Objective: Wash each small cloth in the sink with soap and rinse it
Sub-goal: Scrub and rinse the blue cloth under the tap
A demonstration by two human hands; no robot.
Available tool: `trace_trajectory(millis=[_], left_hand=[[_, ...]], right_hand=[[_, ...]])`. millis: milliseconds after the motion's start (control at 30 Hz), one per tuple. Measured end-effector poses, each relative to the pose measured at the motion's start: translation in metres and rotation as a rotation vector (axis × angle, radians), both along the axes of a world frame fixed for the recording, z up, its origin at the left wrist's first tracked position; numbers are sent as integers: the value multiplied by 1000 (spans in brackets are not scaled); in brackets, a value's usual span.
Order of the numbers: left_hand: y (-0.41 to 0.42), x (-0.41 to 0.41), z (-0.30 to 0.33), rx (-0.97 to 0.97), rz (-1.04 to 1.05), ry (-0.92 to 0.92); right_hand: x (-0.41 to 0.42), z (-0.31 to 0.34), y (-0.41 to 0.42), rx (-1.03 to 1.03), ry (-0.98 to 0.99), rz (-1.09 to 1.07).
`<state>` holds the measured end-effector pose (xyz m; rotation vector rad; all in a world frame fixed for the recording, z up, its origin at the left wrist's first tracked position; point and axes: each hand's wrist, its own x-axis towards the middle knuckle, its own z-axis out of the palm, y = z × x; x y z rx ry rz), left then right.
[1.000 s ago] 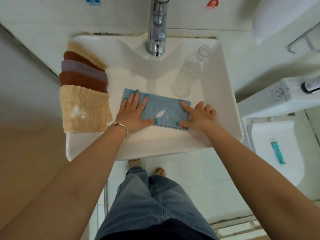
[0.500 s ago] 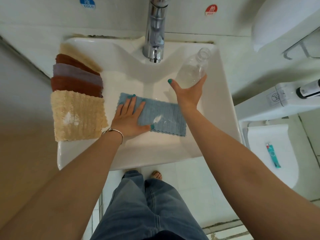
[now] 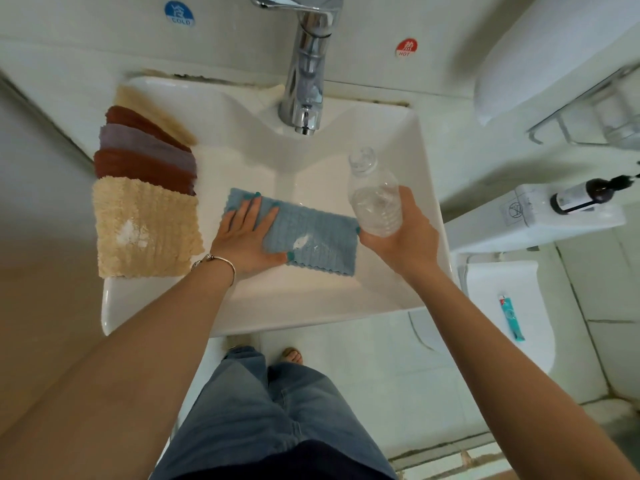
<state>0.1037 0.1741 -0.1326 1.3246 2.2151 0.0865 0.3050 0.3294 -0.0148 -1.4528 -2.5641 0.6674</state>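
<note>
The left hand lies flat, fingers spread, pressing the blue cloth down in the sink. The right hand, which half a second ago was only reaching for the bottle leaning in the sink's right corner, now has its fingers curled round it and has lifted it clear, neck pointing up toward the tap. A second ago that hand was on the cloth too.

The cloth bears a white smear, probably soap, so the bottle likely supplies water or more soap; washing of this cloth looks barely begun. No water runs from the tap.

On the sink's left rim lies a row of five more cloths: a beige one nearest with its own white patch, then brown, lilac, brown and beige. That makes six cloths, one bottle, one tap.
</note>
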Motion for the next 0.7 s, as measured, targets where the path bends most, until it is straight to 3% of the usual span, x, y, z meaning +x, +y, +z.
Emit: trace_trajectory(millis=[267, 700], left_hand=[[-2, 0, 5, -9, 3, -15], [-3, 1, 8, 11, 6, 2]], right_hand=[[29, 15, -2, 169, -216, 195], [35, 22, -2, 193, -371, 268]])
